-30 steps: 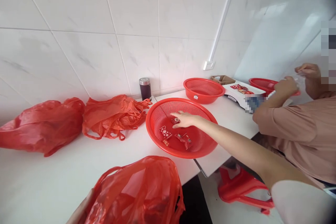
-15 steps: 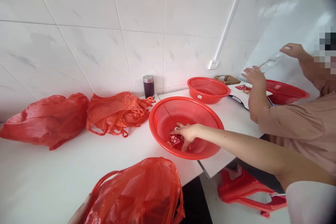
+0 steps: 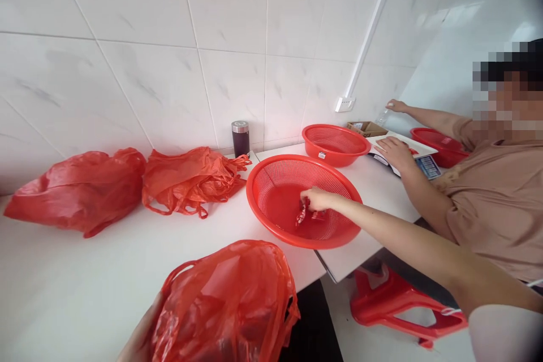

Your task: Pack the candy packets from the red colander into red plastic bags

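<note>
My right hand [image 3: 319,199] reaches into the large red plastic colander [image 3: 278,172], its fingers closed on a small red packet [image 3: 301,216] with white markings. Beside it, another red packet [image 3: 319,215] lies low in the colander. At the bottom of the view, my left hand [image 3: 142,331] grips the near side of a red plastic bag [image 3: 229,294]; most of its fingers are hidden behind the film. What the bag contains cannot be made out through the crinkled plastic.
A full red bag [image 3: 80,189], crumpled red bags [image 3: 190,178] and a dark tumbler [image 3: 241,140] stand along the wall. Behind the colander are another red colander [image 3: 335,150] and a scale [image 3: 424,150], where a co-worker's hand [image 3: 396,153] rests. A red stool [image 3: 403,305] stands below.
My right hand has gone from spread over the packets to closed on one. The bag at my left hand has shifted slightly upward. The co-worker's hands have come down toward the scale and box.
</note>
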A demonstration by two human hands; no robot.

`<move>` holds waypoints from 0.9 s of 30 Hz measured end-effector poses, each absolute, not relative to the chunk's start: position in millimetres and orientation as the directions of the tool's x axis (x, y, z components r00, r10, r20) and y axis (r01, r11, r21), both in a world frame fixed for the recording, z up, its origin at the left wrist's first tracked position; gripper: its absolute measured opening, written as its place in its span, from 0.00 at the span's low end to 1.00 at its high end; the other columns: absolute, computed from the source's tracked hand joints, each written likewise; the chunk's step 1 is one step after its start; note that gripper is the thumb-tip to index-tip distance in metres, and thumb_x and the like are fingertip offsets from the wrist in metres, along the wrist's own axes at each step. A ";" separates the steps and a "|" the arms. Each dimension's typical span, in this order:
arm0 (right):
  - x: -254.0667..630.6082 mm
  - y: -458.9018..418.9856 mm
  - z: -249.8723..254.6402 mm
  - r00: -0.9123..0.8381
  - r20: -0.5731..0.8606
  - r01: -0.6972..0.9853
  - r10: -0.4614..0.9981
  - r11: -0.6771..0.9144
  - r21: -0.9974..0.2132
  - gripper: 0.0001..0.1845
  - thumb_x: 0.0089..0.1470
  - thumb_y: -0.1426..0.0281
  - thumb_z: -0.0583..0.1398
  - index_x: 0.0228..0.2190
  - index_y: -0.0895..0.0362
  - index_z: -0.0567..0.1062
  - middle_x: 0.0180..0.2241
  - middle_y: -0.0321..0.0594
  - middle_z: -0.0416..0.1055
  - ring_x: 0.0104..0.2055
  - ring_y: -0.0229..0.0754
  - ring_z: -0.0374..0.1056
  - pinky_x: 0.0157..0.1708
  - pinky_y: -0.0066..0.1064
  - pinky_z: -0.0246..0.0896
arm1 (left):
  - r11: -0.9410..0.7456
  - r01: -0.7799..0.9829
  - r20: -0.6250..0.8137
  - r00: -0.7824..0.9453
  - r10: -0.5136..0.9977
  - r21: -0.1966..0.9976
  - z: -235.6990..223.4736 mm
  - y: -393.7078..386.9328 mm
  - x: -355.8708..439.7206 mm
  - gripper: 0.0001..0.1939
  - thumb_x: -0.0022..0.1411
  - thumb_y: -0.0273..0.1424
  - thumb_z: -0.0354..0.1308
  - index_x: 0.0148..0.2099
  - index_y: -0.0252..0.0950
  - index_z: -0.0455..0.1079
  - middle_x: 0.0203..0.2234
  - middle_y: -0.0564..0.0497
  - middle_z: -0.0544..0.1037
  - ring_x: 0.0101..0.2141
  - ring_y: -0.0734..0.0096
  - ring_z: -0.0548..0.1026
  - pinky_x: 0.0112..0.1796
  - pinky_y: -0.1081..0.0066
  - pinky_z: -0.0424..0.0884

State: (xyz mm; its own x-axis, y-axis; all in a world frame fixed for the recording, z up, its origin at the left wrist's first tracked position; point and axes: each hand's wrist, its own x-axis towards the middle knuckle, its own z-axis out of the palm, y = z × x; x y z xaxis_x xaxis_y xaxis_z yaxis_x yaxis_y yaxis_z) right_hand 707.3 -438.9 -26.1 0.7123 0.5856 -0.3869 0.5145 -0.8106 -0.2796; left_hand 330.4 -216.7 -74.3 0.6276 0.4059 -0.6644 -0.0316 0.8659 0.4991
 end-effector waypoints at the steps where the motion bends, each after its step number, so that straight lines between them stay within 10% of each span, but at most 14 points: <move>1: 710.5 -438.7 -18.8 0.725 -0.358 0.506 0.589 -0.808 -0.302 0.11 0.47 0.80 0.63 0.35 0.58 0.74 0.35 0.41 0.73 0.25 0.36 0.71 0.22 0.23 0.61 | 0.852 -0.051 -0.655 0.616 0.438 0.522 -74.2 -217.2 331.9 0.19 0.59 0.30 0.62 0.53 0.40 0.74 0.41 0.49 0.83 0.39 0.53 0.81 0.42 0.59 0.79; 7: 682.8 -423.3 40.2 0.747 -0.089 0.547 0.659 -0.685 -0.481 0.10 0.57 0.76 0.57 0.42 0.54 0.68 0.46 0.41 0.68 0.28 0.31 0.71 0.29 0.22 0.65 | 0.802 -0.126 -0.573 0.635 0.518 0.584 -77.1 -221.1 339.8 0.13 0.64 0.31 0.56 0.49 0.37 0.76 0.38 0.47 0.84 0.35 0.60 0.82 0.36 0.65 0.80; 11: 618.3 -398.2 61.4 0.558 0.209 0.639 0.803 -0.256 -0.725 0.07 0.58 0.73 0.57 0.39 0.53 0.67 0.45 0.38 0.63 0.30 0.31 0.70 0.31 0.26 0.69 | 0.832 -0.132 -0.589 0.647 0.484 0.539 -78.3 -227.7 346.5 0.15 0.66 0.32 0.54 0.52 0.36 0.74 0.39 0.46 0.83 0.35 0.60 0.82 0.35 0.66 0.79; 15: 549.9 -368.3 34.4 0.303 0.334 0.719 0.892 0.015 -0.695 0.08 0.54 0.77 0.60 0.36 0.54 0.70 0.42 0.37 0.63 0.40 0.35 0.68 0.43 0.29 0.67 | 0.846 -0.155 -0.580 0.664 0.472 0.510 -74.2 -231.6 354.1 0.17 0.66 0.36 0.54 0.54 0.39 0.73 0.41 0.47 0.83 0.36 0.60 0.81 0.34 0.66 0.79; 19: 517.1 -352.6 -1.7 0.156 0.136 0.804 0.978 -0.045 -0.593 0.10 0.54 0.73 0.64 0.40 0.56 0.74 0.52 0.45 0.62 0.49 0.43 0.66 0.50 0.35 0.64 | 0.807 -0.189 -0.553 0.641 0.533 0.559 -68.8 -229.4 354.6 0.15 0.68 0.33 0.50 0.51 0.41 0.74 0.41 0.51 0.83 0.36 0.65 0.81 0.36 0.69 0.79; 24: 559.8 -368.9 20.8 0.253 0.264 0.824 0.931 -0.065 -0.563 0.13 0.61 0.65 0.60 0.47 0.52 0.73 0.53 0.41 0.65 0.52 0.41 0.66 0.54 0.34 0.59 | 0.759 -0.204 -0.518 0.621 0.589 0.618 -74.4 -221.5 344.8 0.14 0.67 0.30 0.52 0.50 0.40 0.75 0.38 0.51 0.84 0.32 0.67 0.81 0.32 0.73 0.79; 27: 607.0 -390.5 33.6 0.485 0.072 0.792 0.872 -0.403 -0.460 0.21 0.60 0.63 0.60 0.54 0.49 0.68 0.53 0.43 0.66 0.51 0.45 0.67 0.53 0.39 0.60 | 0.740 -0.220 -0.511 0.598 0.617 0.636 -82.2 -217.6 338.0 0.12 0.65 0.32 0.55 0.49 0.41 0.76 0.36 0.53 0.84 0.31 0.69 0.81 0.31 0.75 0.79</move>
State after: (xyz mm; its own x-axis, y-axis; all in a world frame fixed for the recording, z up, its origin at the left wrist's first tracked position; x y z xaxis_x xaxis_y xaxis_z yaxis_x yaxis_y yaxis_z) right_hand 607.0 -390.5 33.6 0.4851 0.8715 0.0718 0.7916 -0.4027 -0.4596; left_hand 338.0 -217.6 -82.2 0.5984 0.6170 -0.5111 -0.2200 0.7399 0.6357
